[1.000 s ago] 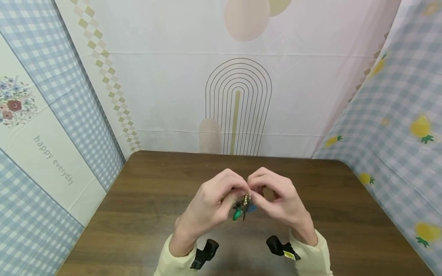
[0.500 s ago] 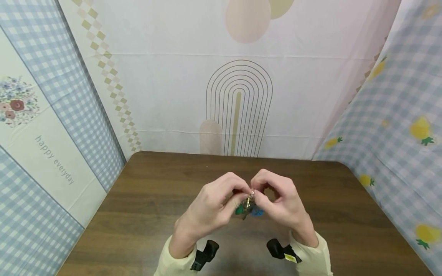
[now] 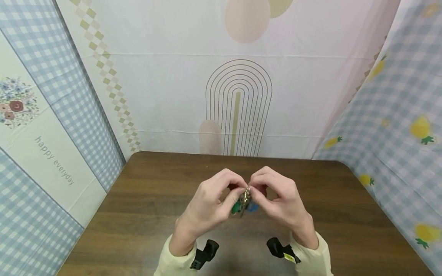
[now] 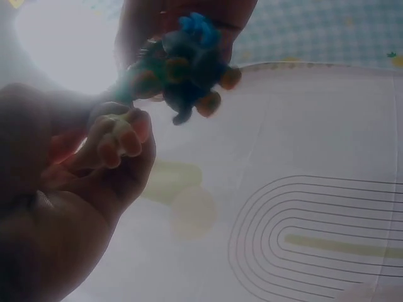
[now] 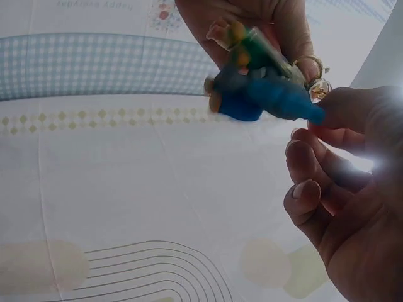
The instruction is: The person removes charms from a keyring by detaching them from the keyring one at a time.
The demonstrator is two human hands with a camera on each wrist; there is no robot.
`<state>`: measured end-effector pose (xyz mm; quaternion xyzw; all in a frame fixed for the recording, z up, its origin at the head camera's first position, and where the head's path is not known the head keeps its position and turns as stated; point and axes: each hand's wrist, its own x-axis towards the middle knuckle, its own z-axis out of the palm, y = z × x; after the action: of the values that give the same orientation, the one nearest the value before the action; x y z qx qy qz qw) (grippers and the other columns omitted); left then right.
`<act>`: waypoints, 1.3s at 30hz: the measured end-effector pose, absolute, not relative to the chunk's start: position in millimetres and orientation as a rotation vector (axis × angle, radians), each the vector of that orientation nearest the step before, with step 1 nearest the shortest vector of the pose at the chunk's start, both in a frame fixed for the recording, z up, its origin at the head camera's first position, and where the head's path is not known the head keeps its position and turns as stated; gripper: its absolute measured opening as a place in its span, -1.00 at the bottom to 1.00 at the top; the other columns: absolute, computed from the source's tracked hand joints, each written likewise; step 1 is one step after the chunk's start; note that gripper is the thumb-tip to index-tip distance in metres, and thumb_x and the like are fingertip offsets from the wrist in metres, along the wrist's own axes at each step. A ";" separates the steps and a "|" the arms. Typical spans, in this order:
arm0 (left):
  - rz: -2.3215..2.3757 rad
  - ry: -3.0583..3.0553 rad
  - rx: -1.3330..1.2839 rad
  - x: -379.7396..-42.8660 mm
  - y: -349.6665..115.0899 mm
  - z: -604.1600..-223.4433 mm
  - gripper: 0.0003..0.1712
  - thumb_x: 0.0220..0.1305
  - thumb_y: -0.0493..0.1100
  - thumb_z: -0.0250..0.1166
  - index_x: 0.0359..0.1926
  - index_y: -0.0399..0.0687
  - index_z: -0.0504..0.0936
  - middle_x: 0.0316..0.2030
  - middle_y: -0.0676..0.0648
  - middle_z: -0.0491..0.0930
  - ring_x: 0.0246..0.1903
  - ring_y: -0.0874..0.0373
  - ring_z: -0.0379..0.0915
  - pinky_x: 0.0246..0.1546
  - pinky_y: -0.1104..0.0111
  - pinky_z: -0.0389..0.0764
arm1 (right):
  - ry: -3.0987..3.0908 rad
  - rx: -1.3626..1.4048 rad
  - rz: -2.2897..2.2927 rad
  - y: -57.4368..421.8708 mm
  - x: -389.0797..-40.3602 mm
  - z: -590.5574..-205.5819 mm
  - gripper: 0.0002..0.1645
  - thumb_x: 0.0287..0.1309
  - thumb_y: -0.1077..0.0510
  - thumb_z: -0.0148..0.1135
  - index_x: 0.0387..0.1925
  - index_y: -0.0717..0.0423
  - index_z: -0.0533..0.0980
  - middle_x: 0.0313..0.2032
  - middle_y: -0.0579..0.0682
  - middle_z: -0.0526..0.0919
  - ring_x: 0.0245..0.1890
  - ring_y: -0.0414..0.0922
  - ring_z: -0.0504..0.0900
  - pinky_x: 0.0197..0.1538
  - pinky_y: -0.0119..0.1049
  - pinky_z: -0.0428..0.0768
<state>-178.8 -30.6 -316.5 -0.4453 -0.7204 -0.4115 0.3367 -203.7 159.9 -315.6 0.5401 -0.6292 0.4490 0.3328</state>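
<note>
Both hands meet over the middle of the table, holding a keychain point(image 3: 245, 198) with gold-coloured metal links. My left hand point(image 3: 212, 201) pinches the keychain between thumb and fingers from the left. From the right, my right hand point(image 3: 279, 197) pinches its top with thumb and forefinger. Small toy figures dangle below the fingertips. In the right wrist view there is a green figure point(image 5: 255, 51), a blue figure point(image 5: 277, 94) and a gold-coloured ring point(image 5: 321, 66). A pale figure point(image 4: 116, 141) with orange-pink ends lies against the left fingers in the left wrist view.
The brown wooden table point(image 3: 148, 214) spreads beneath the hands. A white patterned cloth point(image 3: 165, 96) hangs behind it, with blue checked cloths on both sides. Black wrist cameras point(image 3: 207, 251) are strapped over the pale sleeves point(image 3: 312, 255).
The keychain shifted slightly right, then back left and up, turning a little between the fingertips. Its green figure hangs higher than a second ago. Both hands keep their pinch.
</note>
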 end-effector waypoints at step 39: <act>-1.070 -1.931 -1.100 -178.8 -31.9 -318.2 -0.94 0.32 -0.33 0.24 -0.24 -0.10 0.57 -0.32 0.00 0.60 -0.34 0.31 0.46 -0.28 0.62 0.49 | -1.656 1.449 1.282 160.0 -207.9 -322.5 -0.92 0.11 0.48 0.19 -0.37 0.31 0.51 -0.42 0.05 0.53 -0.44 -0.27 0.43 -0.45 -0.53 0.42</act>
<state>-178.8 -31.9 -318.2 -0.4206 -0.7388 -0.4094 0.3311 -207.9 160.0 -322.5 0.5439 -0.6217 0.4813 0.2931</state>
